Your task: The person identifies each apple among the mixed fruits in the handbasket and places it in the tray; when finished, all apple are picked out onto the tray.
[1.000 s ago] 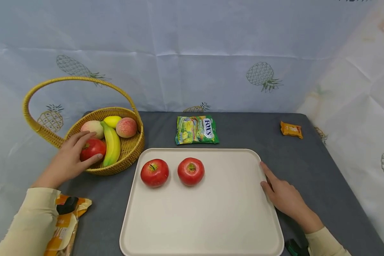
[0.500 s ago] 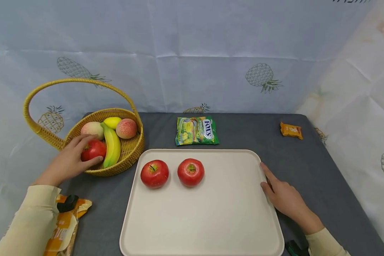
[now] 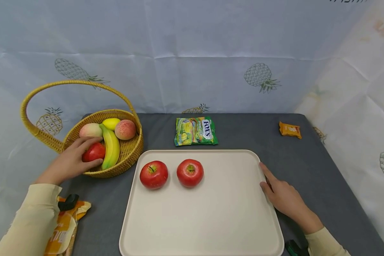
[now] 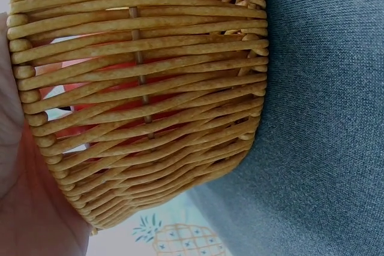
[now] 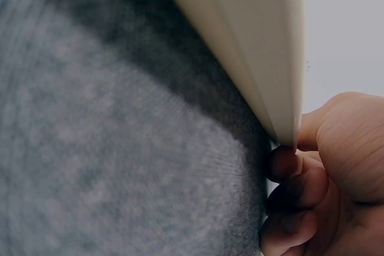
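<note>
In the head view, my left hand (image 3: 71, 160) reaches over the near left rim of the yellow wicker basket (image 3: 132, 156) and holds a red apple (image 3: 94, 152) between thumb and fingers. The apple sits low among a banana (image 3: 110, 147), two peaches (image 3: 125, 129) and a lemon (image 3: 111, 123). Red shows through the weave in the left wrist view, with my palm (image 4: 36, 208) beside the rim. My right hand (image 3: 286, 195) grips the right rim of a beige tray (image 3: 211, 220); the right wrist view shows curled fingers (image 5: 300, 187) at its edge. Two apples (image 3: 190, 172) rest on the tray.
A green candy bag (image 3: 196, 131) lies behind the tray, and a small orange packet (image 3: 289, 130) at the back right. An orange-yellow package (image 3: 64, 227) lies partly under my left forearm. The basket's tall handle (image 3: 76, 81) arches over its back. A pineapple-print cloth (image 3: 204, 78) hangs behind.
My left hand has moved slightly toward the near rim along with the apple, its fingers lower around it. The right hand and the tray have stayed in place.
</note>
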Demonstrator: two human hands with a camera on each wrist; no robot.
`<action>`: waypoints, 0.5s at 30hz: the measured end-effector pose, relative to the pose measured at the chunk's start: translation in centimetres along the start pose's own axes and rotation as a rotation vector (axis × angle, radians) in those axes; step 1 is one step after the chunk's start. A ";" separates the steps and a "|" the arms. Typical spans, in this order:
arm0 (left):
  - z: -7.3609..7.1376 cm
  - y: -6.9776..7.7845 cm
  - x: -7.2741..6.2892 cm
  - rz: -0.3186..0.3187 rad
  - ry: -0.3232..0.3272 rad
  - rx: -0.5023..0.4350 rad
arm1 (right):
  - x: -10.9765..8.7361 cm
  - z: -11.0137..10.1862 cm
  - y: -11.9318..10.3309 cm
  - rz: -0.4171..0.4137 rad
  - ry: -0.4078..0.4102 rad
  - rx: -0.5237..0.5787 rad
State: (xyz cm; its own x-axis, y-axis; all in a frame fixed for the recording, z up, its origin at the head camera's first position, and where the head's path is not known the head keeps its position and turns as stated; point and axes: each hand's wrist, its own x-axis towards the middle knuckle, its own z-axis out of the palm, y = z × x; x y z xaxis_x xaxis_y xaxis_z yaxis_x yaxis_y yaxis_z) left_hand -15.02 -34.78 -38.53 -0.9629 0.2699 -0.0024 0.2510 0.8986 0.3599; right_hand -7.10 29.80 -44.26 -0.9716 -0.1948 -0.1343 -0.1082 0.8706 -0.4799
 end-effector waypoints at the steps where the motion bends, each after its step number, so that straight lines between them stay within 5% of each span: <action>1: 0.0 0.0 0.1 0.005 -0.003 0.005 | 0.0 0.0 0.0 0.001 -0.001 0.001; 15: 0.1 0.0 0.5 0.072 0.048 0.058 | -0.2 0.1 0.0 -0.011 0.014 -0.003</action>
State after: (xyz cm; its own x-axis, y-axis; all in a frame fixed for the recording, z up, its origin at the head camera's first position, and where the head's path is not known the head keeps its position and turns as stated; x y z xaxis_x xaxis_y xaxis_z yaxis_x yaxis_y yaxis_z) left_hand -15.50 -34.59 -38.59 -0.9454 0.3189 0.0667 0.3238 0.8963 0.3031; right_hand -6.93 29.79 -44.33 -0.9732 -0.1980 -0.1167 -0.1196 0.8699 -0.4785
